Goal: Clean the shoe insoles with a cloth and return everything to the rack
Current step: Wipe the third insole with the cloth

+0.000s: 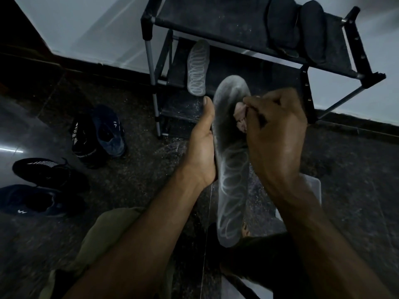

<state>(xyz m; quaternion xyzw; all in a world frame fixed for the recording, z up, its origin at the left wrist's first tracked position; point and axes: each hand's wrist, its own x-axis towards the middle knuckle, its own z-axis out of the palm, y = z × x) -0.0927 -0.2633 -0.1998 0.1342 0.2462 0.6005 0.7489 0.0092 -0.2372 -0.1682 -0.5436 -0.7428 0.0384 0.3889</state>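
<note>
Mid-wipe: left hand (201, 145) fingers clamped along the edge of a grey insole (231, 160), right hand (274, 126) fingers pinched on a pink cloth (240, 116) pressed near its toe. Chalky loops below the fingers probably need wiping next; shoe rack (254, 24) just beyond.

A: What is each hand doing?
B: The left hand (201, 145) grips the edge of a long grey insole (231, 160); the right hand (278, 134) presses a bunched cloth (240, 115) against it.
A: Behind?
B: A black rack (248, 20), another insole (197, 67) leaning inside.
</note>
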